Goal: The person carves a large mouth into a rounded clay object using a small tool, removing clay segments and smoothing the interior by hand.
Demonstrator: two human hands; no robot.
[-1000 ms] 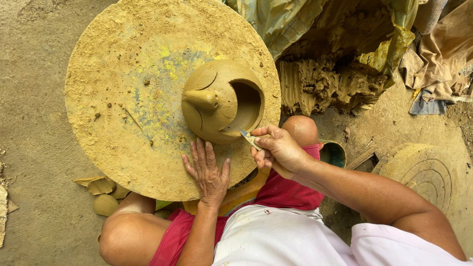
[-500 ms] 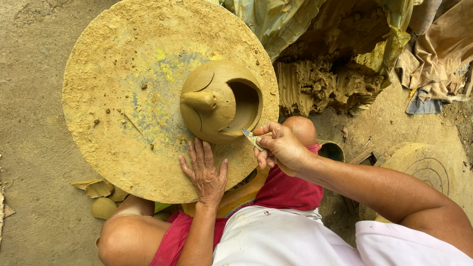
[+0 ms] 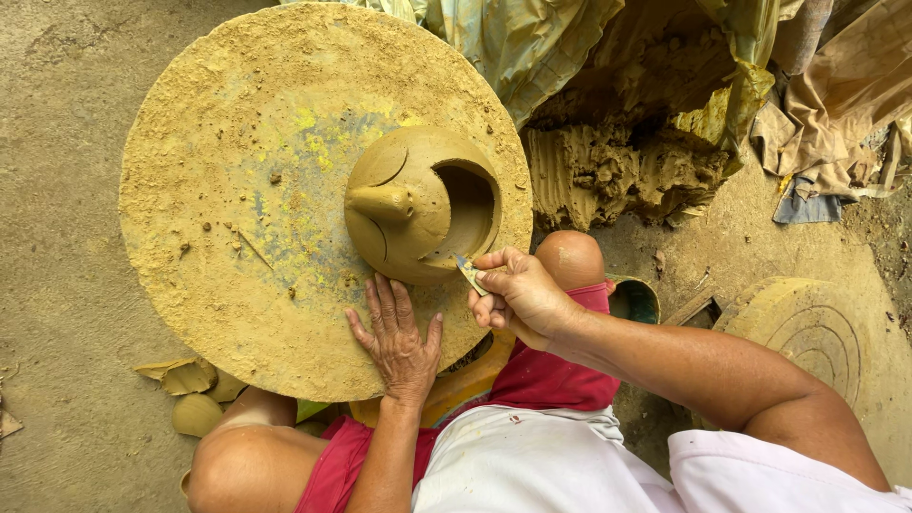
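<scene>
Taking the round clay-caked wheel [image 3: 237,237] as the landmark: on the ground at its lower left edge lie a few scraps of dried clay [image 3: 190,380]. The wheel lies flat and carries a domed clay pot [image 3: 418,204] a little right of its centre, mouth side down it seems, with a stubby spout [image 3: 380,201] that points left across the wheel; the pot's long axis runs left to right, from spout tip to a cut-out opening [image 3: 470,209] on its right flank.

At the wheel's lower edge the left hand [image 3: 399,337] lies flat, fingers spread apart and pressed on the crust just below the pot, apparently to steady the wheel so the pot does not turn.

Right of that, at the wheel's lower right rim, the right hand [image 3: 522,294] has its fingers pinched shut on a small thin blade [image 3: 468,273], whose tip touches the pot's wall just under the opening, angled up and left, likely so that it can trim that edge.

Beyond the wheel's right side sits a heap of raw clay [image 3: 617,171] under plastic sheeting [image 3: 532,47].
</scene>
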